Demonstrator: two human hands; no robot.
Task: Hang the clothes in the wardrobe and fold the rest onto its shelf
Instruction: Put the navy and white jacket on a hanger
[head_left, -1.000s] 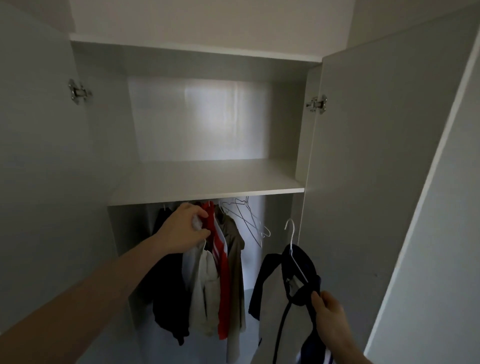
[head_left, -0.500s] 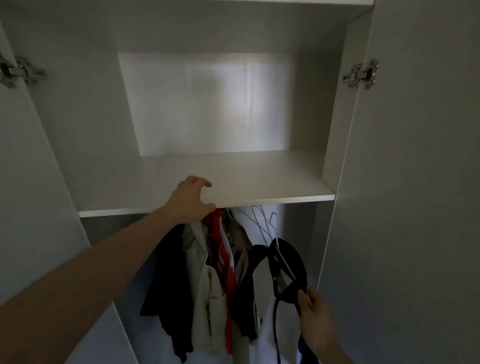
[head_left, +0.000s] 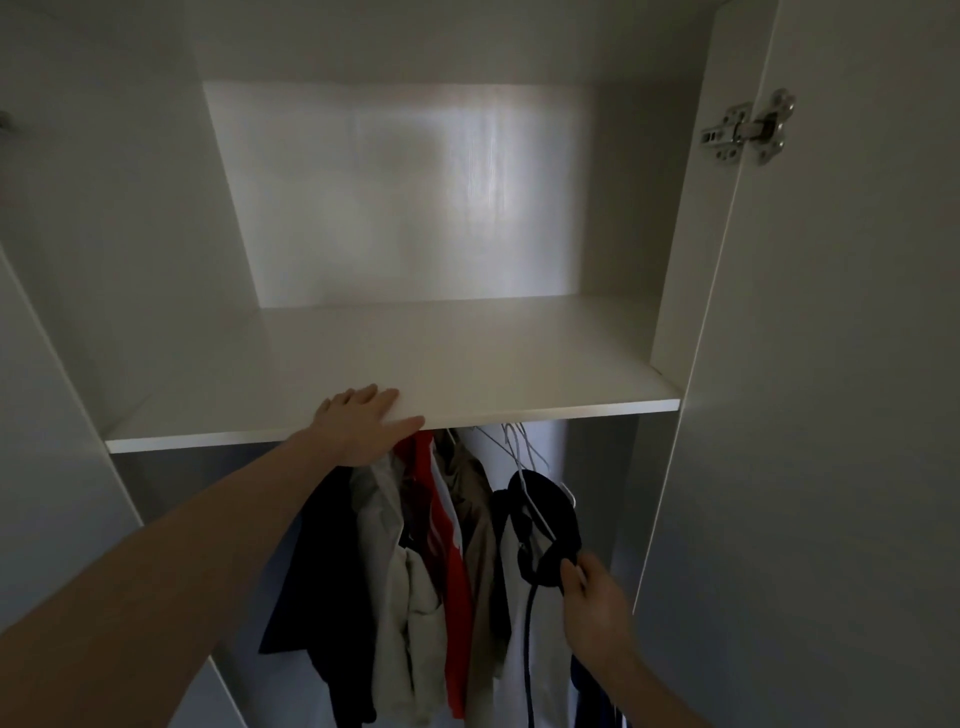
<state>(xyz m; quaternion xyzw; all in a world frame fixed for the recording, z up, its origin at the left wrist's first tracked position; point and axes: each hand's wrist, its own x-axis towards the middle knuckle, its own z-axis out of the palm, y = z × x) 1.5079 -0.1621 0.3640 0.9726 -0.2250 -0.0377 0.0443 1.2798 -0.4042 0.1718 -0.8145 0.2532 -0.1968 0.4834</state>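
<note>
I face an open wardrobe with a white shelf (head_left: 467, 358). My left hand (head_left: 358, 423) rests flat on the shelf's front edge, fingers straight. Below the shelf hang several garments: a dark one (head_left: 317, 597), a pale grey one (head_left: 395, 597), a red-and-white one (head_left: 447, 545) and a beige one (head_left: 475, 499). My right hand (head_left: 592, 608) grips the dark collar of a white-and-navy garment (head_left: 540, 540) on a white wire hanger (head_left: 530, 493), held up beside the hung clothes. The rail is hidden behind the shelf.
Empty white wire hangers (head_left: 511, 441) hang to the right of the beige garment. The right door (head_left: 831, 364) stands open close to my right hand, with its metal hinge (head_left: 748, 130) high up. The left door (head_left: 31, 415) is open too.
My left hand left the hung garments and rose onto the shelf edge, flattening out. I moved closer to the wardrobe. The garment in my right hand shifted left, nearer the hung clothes.
</note>
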